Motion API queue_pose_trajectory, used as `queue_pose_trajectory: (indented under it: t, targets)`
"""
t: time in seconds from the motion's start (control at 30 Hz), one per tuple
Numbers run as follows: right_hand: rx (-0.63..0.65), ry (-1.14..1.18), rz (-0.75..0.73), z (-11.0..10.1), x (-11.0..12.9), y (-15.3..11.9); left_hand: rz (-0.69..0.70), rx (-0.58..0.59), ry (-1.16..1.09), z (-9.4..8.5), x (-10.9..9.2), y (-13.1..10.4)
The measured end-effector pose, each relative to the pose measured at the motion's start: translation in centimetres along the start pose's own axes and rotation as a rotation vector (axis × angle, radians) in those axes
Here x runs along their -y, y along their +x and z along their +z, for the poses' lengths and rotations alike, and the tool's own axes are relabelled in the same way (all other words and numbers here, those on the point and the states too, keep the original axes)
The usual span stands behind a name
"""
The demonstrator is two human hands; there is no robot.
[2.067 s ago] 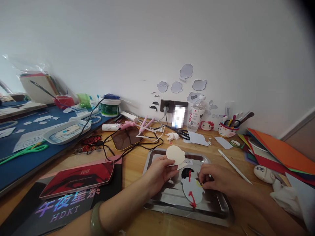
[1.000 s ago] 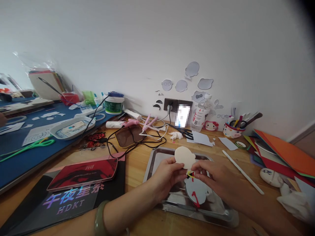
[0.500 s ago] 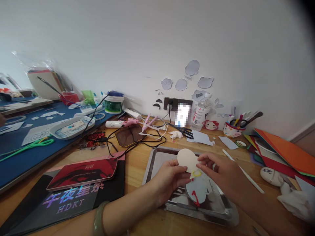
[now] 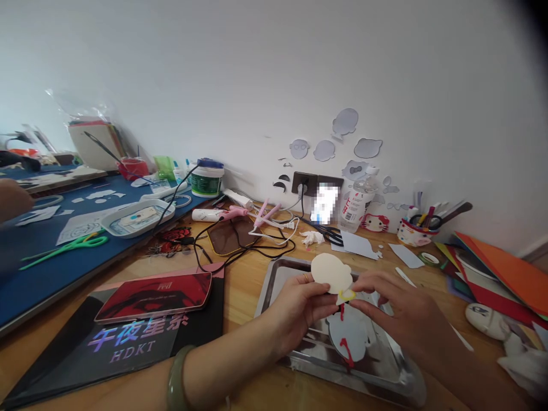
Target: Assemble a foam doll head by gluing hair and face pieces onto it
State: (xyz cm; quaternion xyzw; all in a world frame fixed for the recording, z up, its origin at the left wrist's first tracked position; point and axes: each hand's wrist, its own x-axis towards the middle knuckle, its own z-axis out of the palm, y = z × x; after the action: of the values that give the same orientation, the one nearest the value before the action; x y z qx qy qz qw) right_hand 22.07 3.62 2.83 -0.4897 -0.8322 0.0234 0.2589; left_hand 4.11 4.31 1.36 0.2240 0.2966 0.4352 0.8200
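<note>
My left hand point(image 4: 299, 305) is closed on a cream cutout point(image 4: 330, 272) shaped like a rounded head with a small bump at its right side. Thumb on the front face, it holds the piece over a metal tray point(image 4: 270, 279). At the cutout's lower right edge, the thumb and fingers of my right hand point(image 4: 400, 302) pinch around a small pale part with a yellow curved mark point(image 4: 347, 295). Whether that part is joined to the cutout, I cannot tell. Beneath my hands, a pale rounded piece with red streaks point(image 4: 353, 337) lies in the tray.
Paper cutouts point(image 4: 324, 150) are on the wall by a bottle point(image 4: 358, 202) and a pen cup point(image 4: 417, 231). Coloured sheets point(image 4: 500, 268) lie right. Left are cords point(image 4: 240, 254), a red case point(image 4: 158, 297) and green scissors point(image 4: 71, 249). Another person's blurred hand point(image 4: 15, 200) shows far left.
My right hand has gone from the cutout's upper right edge down to the yellow-marked part. The cutout has turned slightly, showing its side bump. The view has shifted left.
</note>
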Motion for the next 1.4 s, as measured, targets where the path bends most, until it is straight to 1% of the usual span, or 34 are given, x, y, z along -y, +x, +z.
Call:
queue_pose_trajectory:
  t: [0.1, 0.13, 0.17, 0.2, 0.23, 0.33, 0.37, 0.43, 0.5, 0.6, 0.8, 0.97, 1.13, 1.2, 1.4]
  targets:
    - [-0.04, 0.039, -0.06, -0.3, 0.4, 0.1, -0.004, -0.004, 0.014, 0.1, 0.0, -0.2]
    - [-0.068, 0.057, -0.058, -0.4, 0.6, 0.1, -0.002, -0.004, 0.018, 0.1, 0.0, -0.2]
    - [-0.097, 0.08, -0.026, -0.5, 0.8, 0.2, 0.002, -0.007, 0.021, 0.2, 0.0, -0.2]
    - [-0.126, 0.11, 0.041, -0.5, 1.1, 0.2, 0.008, -0.015, 0.021, 0.2, 0.0, -0.2]
    - [-0.152, 0.15, 0.139, -0.5, 1.3, 0.2, 0.019, -0.027, 0.014, 0.2, 0.0, -0.2]
    - [-0.166, 0.36, 0.5, 0.0, 1.9, 0.2, 0.081, -0.066, -0.027, 0.2, 0.0, -0.2]
    - [-0.163, 0.452, 0.598, 0.3, 2.1, 0.2, 0.104, -0.07, -0.044, 0.2, 0.0, -0.2]
    - [-0.163, 0.629, 0.734, 1.0, 2.4, 0.2, 0.128, -0.066, -0.069, 0.3, 0.1, -0.3]
    - [-0.166, 0.756, 0.796, 1.7, 2.6, 0.1, 0.12, -0.063, -0.084, 0.3, 0.2, -0.3]
    - [-0.143, 0.809, 0.802, 2.2, 2.9, 0.1, 0.108, -0.076, -0.101, 0.2, 0.4, -0.3]
    - [-0.111, 0.726, 0.751, 1.6, 3.0, 0.0, 0.13, -0.067, -0.085, 0.1, 0.7, -0.3]
    - [-0.135, 0.68, 0.682, 1.7, 3.0, -0.2, 0.129, -0.053, -0.084, 0.3, 0.6, -0.4]
    - [-0.077, 0.711, 0.726, 2.0, 3.4, -0.2, 0.13, -0.021, -0.093, 0.3, 0.9, -0.6]
    - [-0.081, 0.706, 0.725, 2.0, 3.7, -0.2, 0.137, -0.015, -0.093, 0.3, 1.1, -0.6]
    - [-0.076, 0.579, 0.69, 2.0, 3.9, -0.3, 0.139, -0.039, -0.097, 0.2, 1.0, -0.5]
